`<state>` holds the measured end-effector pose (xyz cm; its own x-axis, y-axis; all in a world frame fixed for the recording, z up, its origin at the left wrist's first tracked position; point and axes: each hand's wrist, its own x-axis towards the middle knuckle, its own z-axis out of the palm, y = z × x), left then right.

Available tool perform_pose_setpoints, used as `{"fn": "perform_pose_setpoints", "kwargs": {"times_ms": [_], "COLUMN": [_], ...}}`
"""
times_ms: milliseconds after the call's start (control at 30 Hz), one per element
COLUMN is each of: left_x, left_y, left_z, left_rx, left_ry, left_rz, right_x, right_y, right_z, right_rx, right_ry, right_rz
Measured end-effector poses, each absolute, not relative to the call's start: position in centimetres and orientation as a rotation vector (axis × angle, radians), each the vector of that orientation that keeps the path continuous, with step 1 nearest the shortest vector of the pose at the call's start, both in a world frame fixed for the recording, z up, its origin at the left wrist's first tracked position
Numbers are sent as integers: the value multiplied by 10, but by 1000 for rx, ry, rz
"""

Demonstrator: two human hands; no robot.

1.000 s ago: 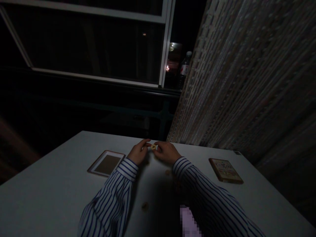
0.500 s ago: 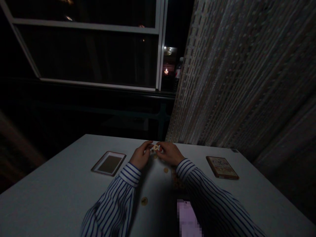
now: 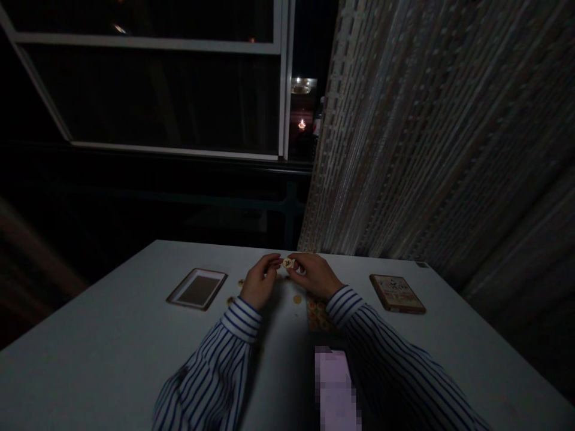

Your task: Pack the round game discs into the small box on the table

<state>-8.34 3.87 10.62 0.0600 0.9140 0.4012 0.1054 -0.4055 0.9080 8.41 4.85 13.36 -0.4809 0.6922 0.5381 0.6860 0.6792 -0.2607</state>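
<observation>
Phone-like screen (image 3: 339, 389), pixelated, is seen nearest; beyond it, packed Chinese chess pieces (image 3: 316, 315) have been left less covered by the right sleeve (image 3: 386, 359) than a second ago. Two loose discs (image 3: 241, 282) have been revealed beside the left hand (image 3: 259, 282), whose hold cannot be told, so more of the set is exposed. One disc (image 3: 288, 263) is pinched between the right hand's (image 3: 315, 275) thumb and finger; its dark character, the printed box's (image 3: 398, 293) lettering and the bottle's (image 3: 317, 123) red label cannot be read.
</observation>
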Motion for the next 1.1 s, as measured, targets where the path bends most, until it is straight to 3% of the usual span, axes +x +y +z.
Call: {"fn": "perform_pose_setpoints", "kwargs": {"times_ms": [433, 1100], "left_x": [-56, -22], "left_y": [26, 19], "left_z": [107, 65], "left_rx": [1464, 1302], "left_ry": [1031, 1022], "left_rz": [1509, 1398], "right_x": [106, 135], "right_y": [34, 13], "right_z": [130, 89], "right_rx": [-1073, -1274], "right_ry": [-2228, -2187], "right_rz": [16, 153]}}
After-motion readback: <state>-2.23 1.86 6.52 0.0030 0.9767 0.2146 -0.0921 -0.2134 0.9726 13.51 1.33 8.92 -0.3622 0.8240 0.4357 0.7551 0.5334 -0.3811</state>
